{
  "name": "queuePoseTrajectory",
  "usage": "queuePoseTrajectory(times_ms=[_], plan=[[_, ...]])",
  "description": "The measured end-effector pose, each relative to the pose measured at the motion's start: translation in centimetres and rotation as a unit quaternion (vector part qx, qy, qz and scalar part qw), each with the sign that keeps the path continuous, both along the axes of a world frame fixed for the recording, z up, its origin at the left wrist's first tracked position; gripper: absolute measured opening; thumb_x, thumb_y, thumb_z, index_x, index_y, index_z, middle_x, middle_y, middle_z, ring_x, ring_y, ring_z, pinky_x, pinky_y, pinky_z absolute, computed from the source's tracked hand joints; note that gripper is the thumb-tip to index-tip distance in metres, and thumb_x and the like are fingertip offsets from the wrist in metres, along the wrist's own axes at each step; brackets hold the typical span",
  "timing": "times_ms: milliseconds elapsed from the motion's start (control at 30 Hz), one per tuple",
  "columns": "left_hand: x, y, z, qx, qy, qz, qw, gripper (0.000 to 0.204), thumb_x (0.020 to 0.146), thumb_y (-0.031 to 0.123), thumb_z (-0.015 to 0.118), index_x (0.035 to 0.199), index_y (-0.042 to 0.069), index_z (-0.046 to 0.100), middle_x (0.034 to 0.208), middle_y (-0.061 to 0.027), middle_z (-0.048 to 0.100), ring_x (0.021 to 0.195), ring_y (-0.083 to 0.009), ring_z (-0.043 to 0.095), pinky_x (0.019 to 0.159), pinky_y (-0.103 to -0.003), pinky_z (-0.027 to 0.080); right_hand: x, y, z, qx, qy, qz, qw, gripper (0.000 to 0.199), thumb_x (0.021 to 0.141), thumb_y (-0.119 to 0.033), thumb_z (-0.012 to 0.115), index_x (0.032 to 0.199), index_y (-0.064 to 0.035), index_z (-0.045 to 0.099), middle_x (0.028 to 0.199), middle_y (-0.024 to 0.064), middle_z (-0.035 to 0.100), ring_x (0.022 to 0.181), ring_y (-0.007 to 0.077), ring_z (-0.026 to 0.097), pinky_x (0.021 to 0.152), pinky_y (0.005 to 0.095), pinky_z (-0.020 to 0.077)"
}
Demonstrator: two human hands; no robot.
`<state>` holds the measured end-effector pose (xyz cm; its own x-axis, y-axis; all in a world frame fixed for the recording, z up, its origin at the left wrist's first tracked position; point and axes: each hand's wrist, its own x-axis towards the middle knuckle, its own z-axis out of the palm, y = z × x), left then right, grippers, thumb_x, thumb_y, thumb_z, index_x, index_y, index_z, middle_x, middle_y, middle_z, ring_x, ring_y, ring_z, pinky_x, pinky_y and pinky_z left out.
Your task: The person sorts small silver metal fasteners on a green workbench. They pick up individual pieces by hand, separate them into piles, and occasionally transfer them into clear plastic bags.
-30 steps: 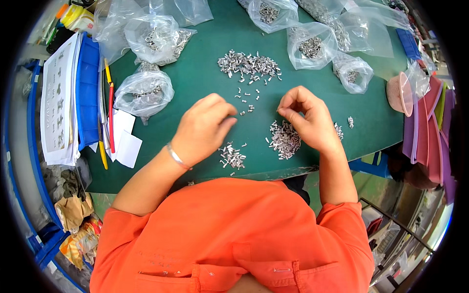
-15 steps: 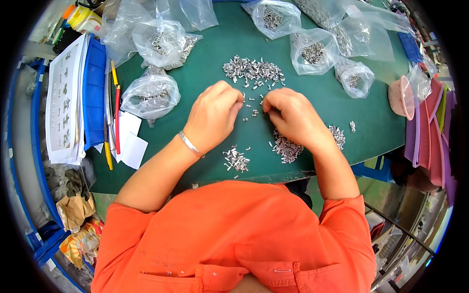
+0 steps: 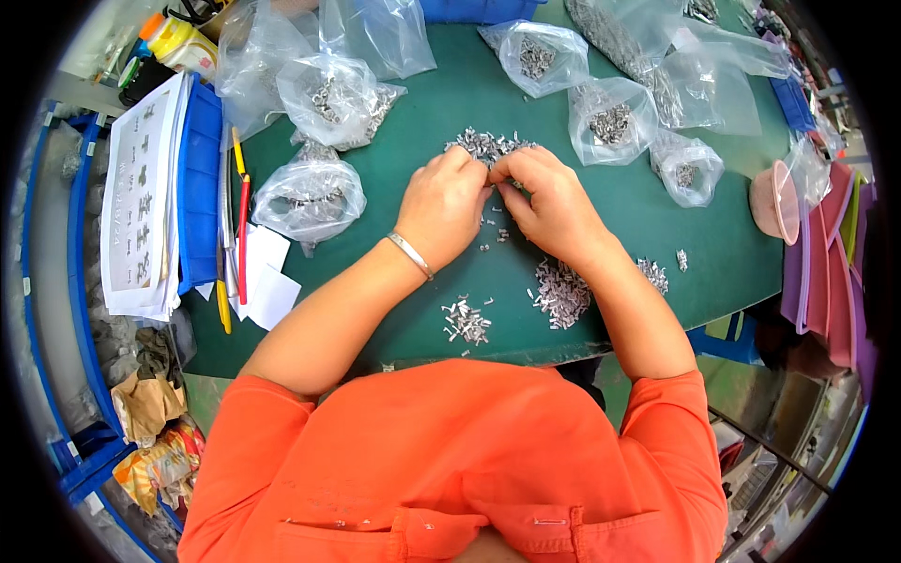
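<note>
My left hand (image 3: 445, 208) and my right hand (image 3: 546, 201) meet fingertip to fingertip over the green table (image 3: 404, 310). Both are closed in a pinch, and whatever tiny piece sits between the fingers is hidden. Just beyond them lies a heap of small silver metal parts (image 3: 486, 146), partly covered by the hands. A few loose metal parts (image 3: 502, 235) are scattered below the fingers. Nearer my body are a small pile of metal pieces (image 3: 466, 321) and a larger pile (image 3: 562, 296), the latter beside my right forearm. A smaller pile (image 3: 652, 275) lies right of that forearm.
Open clear plastic bags of metal parts stand at the left (image 3: 310, 199) and far right (image 3: 612, 120). A blue bin (image 3: 199, 188) with printed sheets, pens (image 3: 244, 235) and white paper slips (image 3: 272, 296) line the left edge. A pink cup (image 3: 773, 202) stands at the right edge.
My hands were apart over the loose parts; now they have come together, fingertips touching, close to the far heap. The whole view has shifted slightly.
</note>
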<state>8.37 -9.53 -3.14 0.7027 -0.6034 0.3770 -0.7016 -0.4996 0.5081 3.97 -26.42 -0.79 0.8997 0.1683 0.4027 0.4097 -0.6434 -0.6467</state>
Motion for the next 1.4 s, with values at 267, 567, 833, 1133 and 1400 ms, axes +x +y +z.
queuePoseTrajectory(times_ms=[267, 567, 833, 1133, 1400], plan=[[-1.2, 2.8, 1.3, -0.151, 0.104, -0.016, 0.983, 0.012, 0.079, -0.008, 0.068, 0.086, 0.000, 0.064, 0.088, -0.0088, 0.067, 0.073, -0.0165, 0.066, 0.064, -0.026, 0.054, -1.0, -1.1, 0.0, -0.001, 0.059, -0.008, 0.998, 0.011, 0.080, 0.003, 0.060, 0.090, -0.0007, 0.063, 0.090, 0.0149, 0.066, 0.088, 0.0350, 0.062, 0.077, 0.0414, 0.0506], [-1.1, 8.6, 6.3, -0.166, 0.004, 0.103, 0.981, 0.018, 0.077, -0.009, 0.066, 0.092, 0.000, 0.070, 0.088, -0.0093, 0.065, 0.072, -0.0156, 0.064, 0.063, -0.026, 0.052, -2.8, -2.0, 0.6, 0.070, 0.107, -0.048, 0.991, 0.012, 0.086, 0.005, 0.058, 0.095, -0.0001, 0.064, 0.091, 0.0124, 0.067, 0.081, 0.0241, 0.065, 0.073, 0.0310, 0.0506], [6.5, 10.0, 7.5, -0.099, -0.195, 0.176, 0.960, 0.015, 0.077, -0.001, 0.071, 0.092, 0.002, 0.071, 0.085, -0.0070, 0.068, 0.070, -0.0159, 0.062, 0.068, -0.027, 0.051, -4.1, -1.3, 1.1, 0.131, 0.150, -0.028, 0.980, 0.012, 0.085, 0.005, 0.059, 0.094, 0.0009, 0.065, 0.092, 0.0102, 0.068, 0.082, 0.0191, 0.064, 0.074, 0.0290, 0.0512], [8.7, 9.6, 5.5, 0.128, -0.144, 0.205, 0.960, 0.013, 0.085, 0.012, 0.063, 0.092, 0.008, 0.074, 0.099, -0.0095, 0.071, 0.094, -0.0315, 0.065, 0.082, -0.041, 0.051, -5.9, -1.1, 0.3, -0.010, 0.072, 0.049, 0.996, 0.020, 0.082, 0.008, 0.059, 0.099, -0.0024, 0.061, 0.110, 0.0130, 0.067, 0.104, 0.0342, 0.061, 0.088, 0.0404, 0.0503], [10.1, 10.2, 5.6, 0.164, -0.062, 0.263, 0.949, 0.018, 0.085, 0.012, 0.065, 0.100, 0.005, 0.072, 0.103, -0.0148, 0.070, 0.085, -0.0322, 0.067, 0.076, -0.039, 0.053, -2.7, -0.2, -0.3, -0.016, -0.006, -0.012, 1.000, 0.013, 0.081, 0.005, 0.061, 0.093, -0.0018, 0.062, 0.093, 0.0139, 0.065, 0.090, 0.0347, 0.060, 0.078, 0.0416, 0.0501]])
